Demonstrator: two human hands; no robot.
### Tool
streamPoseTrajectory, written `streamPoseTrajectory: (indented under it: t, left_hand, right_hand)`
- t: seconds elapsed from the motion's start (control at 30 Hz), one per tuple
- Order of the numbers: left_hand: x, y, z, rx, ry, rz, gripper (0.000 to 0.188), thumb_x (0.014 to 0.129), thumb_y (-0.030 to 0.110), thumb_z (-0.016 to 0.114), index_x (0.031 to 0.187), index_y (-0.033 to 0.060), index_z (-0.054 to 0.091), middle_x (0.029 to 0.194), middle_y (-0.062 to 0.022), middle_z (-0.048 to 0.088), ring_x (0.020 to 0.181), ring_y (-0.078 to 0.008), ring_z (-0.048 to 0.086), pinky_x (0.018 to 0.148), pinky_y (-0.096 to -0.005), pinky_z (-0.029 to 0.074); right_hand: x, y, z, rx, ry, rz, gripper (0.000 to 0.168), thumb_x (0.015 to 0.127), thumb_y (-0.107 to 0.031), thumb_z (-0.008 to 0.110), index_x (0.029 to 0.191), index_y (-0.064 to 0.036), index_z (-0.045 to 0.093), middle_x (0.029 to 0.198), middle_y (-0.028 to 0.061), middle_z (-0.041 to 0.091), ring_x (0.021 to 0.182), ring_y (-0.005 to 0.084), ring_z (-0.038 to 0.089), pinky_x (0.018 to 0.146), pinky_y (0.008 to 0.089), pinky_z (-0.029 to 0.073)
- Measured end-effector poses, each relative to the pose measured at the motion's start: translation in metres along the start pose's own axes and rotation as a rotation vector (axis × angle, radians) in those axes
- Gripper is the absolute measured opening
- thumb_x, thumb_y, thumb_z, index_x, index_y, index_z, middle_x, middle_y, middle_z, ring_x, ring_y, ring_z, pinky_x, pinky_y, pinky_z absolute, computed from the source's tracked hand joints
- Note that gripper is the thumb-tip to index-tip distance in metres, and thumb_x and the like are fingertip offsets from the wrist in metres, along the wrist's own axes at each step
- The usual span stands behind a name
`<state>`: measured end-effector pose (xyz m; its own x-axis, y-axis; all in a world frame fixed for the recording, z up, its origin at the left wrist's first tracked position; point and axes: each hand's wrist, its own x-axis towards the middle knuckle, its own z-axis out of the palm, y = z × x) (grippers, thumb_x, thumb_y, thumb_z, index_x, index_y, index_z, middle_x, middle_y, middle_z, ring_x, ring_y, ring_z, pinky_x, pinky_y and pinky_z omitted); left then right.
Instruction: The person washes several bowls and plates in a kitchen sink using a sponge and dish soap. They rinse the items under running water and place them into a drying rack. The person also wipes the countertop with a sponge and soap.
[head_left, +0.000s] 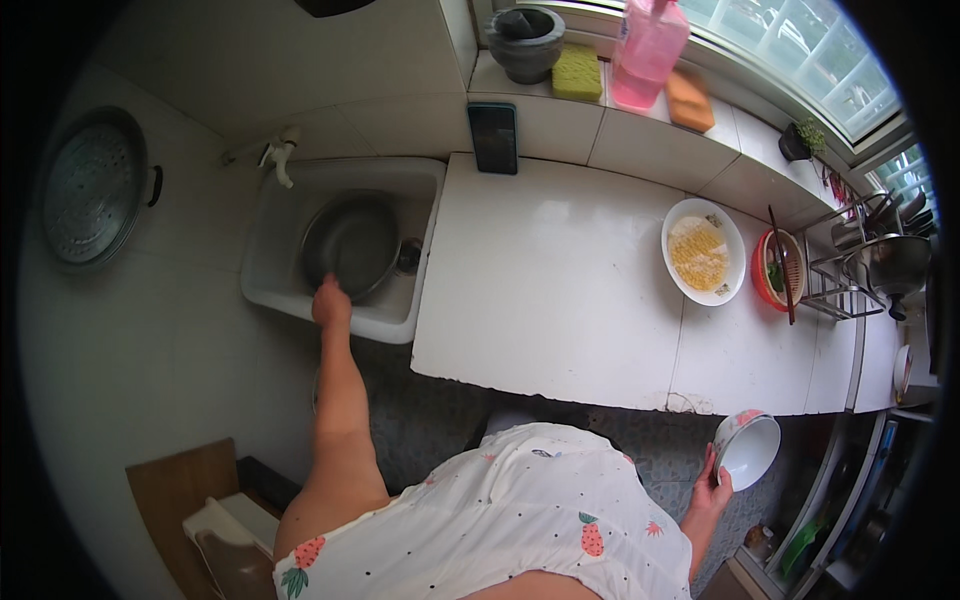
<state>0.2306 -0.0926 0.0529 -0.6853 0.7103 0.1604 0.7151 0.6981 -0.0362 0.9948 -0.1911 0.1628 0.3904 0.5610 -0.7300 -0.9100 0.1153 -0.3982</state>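
My left hand (331, 304) reaches into the white sink (375, 327) at the left. Its fingers are closed at the near rim of a round grey metal basin (351, 244), which sits tilted inside the sink. Over on the right, my right hand (707, 491) holds a white ceramic bowl (752, 454) with a pink flower pattern on its outside. The bowl is tipped on its side beyond the counter's front edge, its mouth turned to the right. Its visible inside is plain white. A white plastic tap (282, 161) sticks out above the sink's far left corner.
On the white tiled counter (555, 285) stand an oval dish of yellow corn kernels (699, 255), a red basket (763, 289) with chopsticks (781, 262) across it, and a phone (493, 139). A metal rack (847, 296) is at right. The ledge holds a stone mortar (525, 56) and a pink bottle (646, 56).
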Motion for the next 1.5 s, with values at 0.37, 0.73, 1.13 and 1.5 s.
streamPoseTrajectory:
  t: [0.37,0.73,1.13,1.5]
  left_hand:
    - [-0.154,0.179,-0.062,-1.11,-0.045,-0.069,0.017,0.09,0.017,0.045,0.089,0.0028,0.054,0.082,-0.007,0.063,0.054,-0.0117,0.05,0.046,-0.0265,0.039]
    - [-0.301,0.559,-0.259,-1.195,-0.382,0.865,0.013,0.083,0.008,0.054,0.093,0.0,0.058,0.077,-0.0149,0.06,0.067,-0.0233,0.058,0.063,-0.0315,0.045]
    - [-0.324,0.732,-0.228,-0.896,-0.023,1.087,0.02,0.082,0.007,0.05,0.098,0.0065,0.062,0.092,-0.014,0.056,0.084,-0.0306,0.057,0.07,-0.0388,0.047]
    - [-0.329,0.739,-0.277,-1.214,-0.152,0.941,0.011,0.073,0.003,0.063,0.084,0.0009,0.059,0.076,-0.0131,0.061,0.07,-0.0253,0.062,0.063,-0.0318,0.049]
  right_hand:
    - [0.037,-0.125,-0.063,-0.152,0.021,-0.227,0.057,0.072,0.002,0.049,0.127,-0.002,0.033,0.117,0.0191,0.046,0.101,0.0379,0.052,0.076,0.0504,0.054]
    - [0.037,-0.195,-0.114,-0.025,0.127,-0.305,0.054,0.074,-0.001,0.048,0.126,0.0,0.034,0.117,0.0179,0.046,0.101,0.0374,0.051,0.075,0.0492,0.054]
    - [0.018,-0.237,-0.172,0.153,0.236,-0.415,0.053,0.073,0.001,0.048,0.124,0.006,0.035,0.12,0.0223,0.046,0.107,0.0428,0.048,0.084,0.0486,0.05]
    - [0.049,-0.281,-0.177,0.272,0.297,-0.451,0.055,0.073,-0.006,0.049,0.126,-0.001,0.037,0.118,0.0177,0.049,0.103,0.0375,0.053,0.079,0.0469,0.052]
